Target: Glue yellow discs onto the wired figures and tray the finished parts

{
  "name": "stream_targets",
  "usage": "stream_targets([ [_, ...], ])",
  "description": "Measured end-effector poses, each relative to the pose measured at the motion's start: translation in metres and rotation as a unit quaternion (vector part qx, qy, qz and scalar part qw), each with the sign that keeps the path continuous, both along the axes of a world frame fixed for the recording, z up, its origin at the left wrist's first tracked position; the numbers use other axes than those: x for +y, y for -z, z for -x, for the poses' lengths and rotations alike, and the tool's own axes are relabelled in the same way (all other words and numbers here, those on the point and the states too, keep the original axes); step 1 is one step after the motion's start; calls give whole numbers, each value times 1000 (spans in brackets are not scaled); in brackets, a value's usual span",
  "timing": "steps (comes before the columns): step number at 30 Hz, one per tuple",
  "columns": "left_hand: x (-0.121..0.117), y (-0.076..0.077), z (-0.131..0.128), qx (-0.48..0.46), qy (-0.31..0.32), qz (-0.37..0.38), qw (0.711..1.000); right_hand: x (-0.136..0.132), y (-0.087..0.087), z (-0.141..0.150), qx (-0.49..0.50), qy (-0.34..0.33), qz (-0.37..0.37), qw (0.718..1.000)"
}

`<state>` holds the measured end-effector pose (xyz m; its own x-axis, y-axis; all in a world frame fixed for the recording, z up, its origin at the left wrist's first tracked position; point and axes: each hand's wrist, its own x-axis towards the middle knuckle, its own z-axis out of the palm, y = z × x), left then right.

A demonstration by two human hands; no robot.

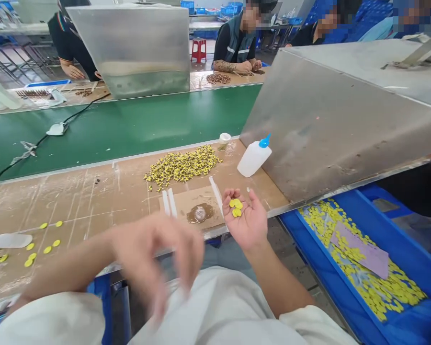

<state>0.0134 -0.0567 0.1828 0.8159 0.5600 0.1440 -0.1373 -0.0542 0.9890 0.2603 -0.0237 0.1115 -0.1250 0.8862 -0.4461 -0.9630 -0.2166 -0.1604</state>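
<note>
My right hand (246, 218) is turned palm up at the front edge of the bench and cups several small yellow discs (236, 207). My left hand (161, 254) hangs in front of my body, blurred by motion, with thumb and fingers apart and nothing visible between them. A cardboard piece (179, 194) lies on the bench beside my right hand, bearing a wet brown patch with a small round clear thing (200, 213) in it. Beyond it spreads a heap of small yellow-and-black pieces (185, 165). A white squeeze bottle (253, 159) with a blue tip leans against the metal housing.
Loose yellow discs (47, 249) lie on the bench at left. A blue bin (330, 254) of yellow discs stands low at right. The metal housing (345, 124) bounds the right side. Behind the bench runs a green belt (147, 117); a co-worker (237, 43) sits across it.
</note>
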Motion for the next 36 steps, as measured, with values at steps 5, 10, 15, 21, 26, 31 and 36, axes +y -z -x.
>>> stream_targets([
  [5,60,58,-45,-223,-360,423,801,11,6,69,-215,56,-138,965],
  [10,63,93,-36,-277,-355,511,732,20,33,142,-496,64,-268,824],
  [15,77,105,-5,-286,-332,546,714,18,38,166,-572,130,-329,740],
  [21,80,112,17,-306,-248,539,744,13,45,134,-794,57,-377,474],
  [26,76,115,21,-298,-212,541,758,14,59,123,-820,19,-387,422],
  [31,73,120,25,-284,-214,542,762,20,61,131,-804,2,-393,446],
  [36,73,124,30,-281,-229,536,763,28,55,138,-796,-68,-397,452],
])
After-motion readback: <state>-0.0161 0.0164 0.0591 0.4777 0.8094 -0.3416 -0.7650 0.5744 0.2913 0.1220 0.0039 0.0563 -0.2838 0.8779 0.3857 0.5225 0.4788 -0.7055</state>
